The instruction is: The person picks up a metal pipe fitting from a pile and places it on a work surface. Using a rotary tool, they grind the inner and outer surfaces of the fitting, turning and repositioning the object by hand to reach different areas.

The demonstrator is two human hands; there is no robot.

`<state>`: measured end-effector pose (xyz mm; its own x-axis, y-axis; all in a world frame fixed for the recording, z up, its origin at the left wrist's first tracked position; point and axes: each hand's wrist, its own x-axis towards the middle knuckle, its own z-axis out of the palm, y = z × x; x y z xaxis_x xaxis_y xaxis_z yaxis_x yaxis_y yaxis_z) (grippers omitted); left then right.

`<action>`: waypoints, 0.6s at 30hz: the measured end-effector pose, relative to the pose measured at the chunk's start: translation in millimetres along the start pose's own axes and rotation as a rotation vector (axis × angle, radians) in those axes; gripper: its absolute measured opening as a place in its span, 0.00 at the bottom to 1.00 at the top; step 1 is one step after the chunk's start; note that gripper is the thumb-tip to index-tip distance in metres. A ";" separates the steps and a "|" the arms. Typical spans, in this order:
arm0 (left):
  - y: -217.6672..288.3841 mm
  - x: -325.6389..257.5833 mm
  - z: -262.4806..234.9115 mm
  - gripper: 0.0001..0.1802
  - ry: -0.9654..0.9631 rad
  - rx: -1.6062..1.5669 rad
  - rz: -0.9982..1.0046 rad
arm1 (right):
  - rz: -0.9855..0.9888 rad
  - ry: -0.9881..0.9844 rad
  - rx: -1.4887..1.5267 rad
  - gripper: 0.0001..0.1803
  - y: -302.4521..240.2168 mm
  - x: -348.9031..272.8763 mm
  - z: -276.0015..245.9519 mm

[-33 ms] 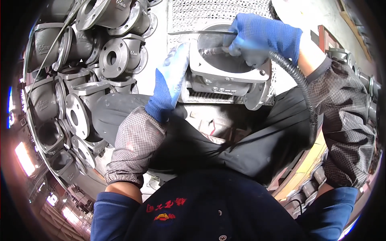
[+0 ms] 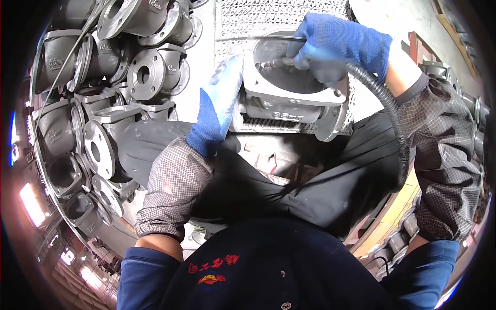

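A grey cast-metal valve body (image 2: 292,98) lies in front of me with its wide, round opening facing up. My right hand (image 2: 330,49), in a blue knitted glove, is closed around a hand-held grinder (image 2: 329,71) over that opening. The grinder's slim metal tip (image 2: 276,63) reaches inside, near the left part of the inner wall. From its rear a black ribbed hose (image 2: 380,93) runs down past my right forearm. My left hand (image 2: 219,101), also gloved, grips the casting's left side; its fingers are partly hidden there.
Beneath the casting is a metal grating (image 2: 274,15). A thin dark rod (image 2: 258,37) crosses behind the opening. Many similar flanged castings (image 2: 147,75) are stacked along the left, and more (image 2: 403,237) lie at the lower right. My legs (image 2: 330,175) are bent close on both sides.
My right hand has shifted slightly up and to the right with the grinder, and the thin rod sits a little higher. My left hand and the casting stay put.
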<state>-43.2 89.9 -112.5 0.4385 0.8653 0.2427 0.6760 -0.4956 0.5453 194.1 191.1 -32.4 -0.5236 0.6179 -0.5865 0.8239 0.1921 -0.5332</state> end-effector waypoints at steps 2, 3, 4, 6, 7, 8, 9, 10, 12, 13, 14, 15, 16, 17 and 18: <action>3.4 0.1 0.3 0.26 0.003 -0.047 -0.030 | 0.015 -0.043 0.156 0.11 3.4 -5.4 -0.7; 3.4 -0.6 -0.1 0.26 -0.010 -0.023 -0.022 | 0.062 -0.094 0.247 0.11 3.1 -7.7 0.8; 3.3 -0.3 0.1 0.25 -0.022 0.001 -0.013 | 0.076 -0.043 0.178 0.11 2.2 -8.0 -0.1; 3.7 1.2 1.6 0.22 0.021 -0.047 -0.024 | 0.071 0.006 0.066 0.11 -1.4 -6.0 -4.9; 2.7 -0.5 0.9 0.20 0.062 -0.093 -0.039 | 0.051 0.005 0.024 0.12 -2.9 -2.4 -8.5; -0.9 -5.1 -0.6 0.19 0.047 -0.070 -0.066 | -0.117 -0.034 -0.094 0.12 7.7 5.7 -4.9; 1.3 -1.8 -0.1 0.19 0.055 -0.078 -0.053 | 0.047 0.015 -0.023 0.12 0.7 5.5 -1.6; 4.8 0.0 -0.5 0.19 0.058 -0.116 -0.057 | 0.068 0.036 0.062 0.12 -1.0 -4.0 -7.8; 6.2 5.5 3.3 0.19 0.042 -0.223 -0.086 | 0.121 0.098 0.173 0.14 -7.9 -28.8 -24.8; 8.2 7.0 5.7 0.19 0.045 -0.229 -0.076 | -0.030 0.008 0.432 0.15 10.3 -22.2 -29.1; 12.1 8.6 8.6 0.19 0.048 -0.307 -0.146 | -0.060 0.201 0.214 0.14 16.7 -36.2 -21.2; 14.4 9.4 4.0 0.19 0.050 -0.362 -0.227 | -0.026 0.232 0.102 0.14 1.4 -40.4 -26.2; 7.1 3.2 0.9 0.18 0.053 -0.191 -0.138 | 0.005 0.250 -0.008 0.13 -14.4 -39.5 -27.5; 3.9 -1.5 0.5 0.18 0.061 -0.174 -0.149 | 0.122 0.115 -0.022 0.13 -24.5 -28.6 -40.0; 12.3 3.3 1.3 0.18 0.081 -0.373 -0.280 | -0.464 0.179 -0.207 0.13 -23.2 -22.8 -40.3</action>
<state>-32.7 86.5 -106.0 0.2123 0.9722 0.0987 0.4962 -0.1942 0.8462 195.6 203.3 17.9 -0.8127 0.5491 -0.1952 0.5497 0.6112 -0.5694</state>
